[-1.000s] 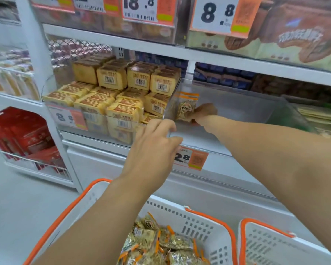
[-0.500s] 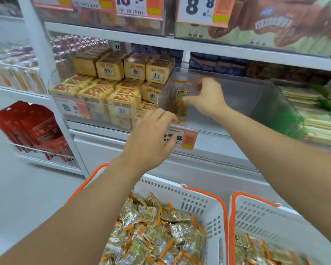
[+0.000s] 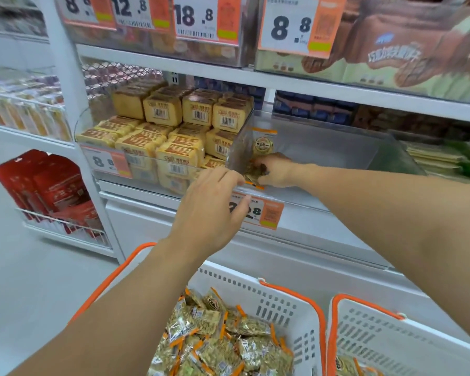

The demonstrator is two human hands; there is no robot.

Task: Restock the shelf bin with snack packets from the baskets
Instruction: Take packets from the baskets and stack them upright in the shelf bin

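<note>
Right hand point(image 3: 273, 169) is inside the clear shelf bin point(image 3: 337, 150), at its front left corner, fingers curled round a small bundle of snack packets point(image 3: 251, 173) — gold wrappers with orange ends, one orange end sticking out over the bin's front edge. One more packet point(image 3: 263, 143) stands upright against the bin's left clear wall, just above the right hand, round label facing out. Left hand point(image 3: 210, 207) is outside the bin at its front edge, back of hand to camera, fingers loosely bent with tips near the bundle; it partly covers the orange price tag point(image 3: 258, 211) on the bin front. Whether it pinches a packet or holds nothing — cannot tell, fingertips are hidden. Rest of the bin floor is bare. Below, left basket point(image 3: 282, 299), white with orange rim, carries a heap of the same packets point(image 3: 215, 340); right basket point(image 3: 391, 340) shows a few at its bottom left corner. Neighbouring bin to the left holds stacked yellow cake packs point(image 3: 171, 134) with barcodes.
</note>
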